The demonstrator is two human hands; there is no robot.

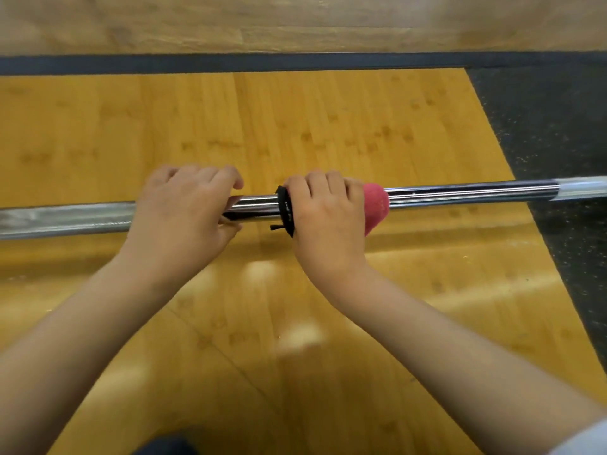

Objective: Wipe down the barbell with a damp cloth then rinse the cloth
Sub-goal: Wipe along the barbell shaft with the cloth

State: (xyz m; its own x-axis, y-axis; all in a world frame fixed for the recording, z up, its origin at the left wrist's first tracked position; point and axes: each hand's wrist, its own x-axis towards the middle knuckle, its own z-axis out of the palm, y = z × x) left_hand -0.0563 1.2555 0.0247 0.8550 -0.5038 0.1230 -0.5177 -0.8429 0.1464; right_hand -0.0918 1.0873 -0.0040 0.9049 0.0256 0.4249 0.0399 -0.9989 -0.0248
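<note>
1. Your barbell (460, 192) lies left to right across your view.
2. Your right hand (325, 221) clasps the pink cloth (376, 205) around it. Your left hand (184, 208) grips bare steel just beside.
3. The long bare shaft runs rightward from the cloth, so you should probably slide along that axis, right hand leading.

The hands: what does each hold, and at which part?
The left hand grips the bare barbell shaft. The right hand grips the pink cloth wrapped round the shaft, beside a black ring.
</note>
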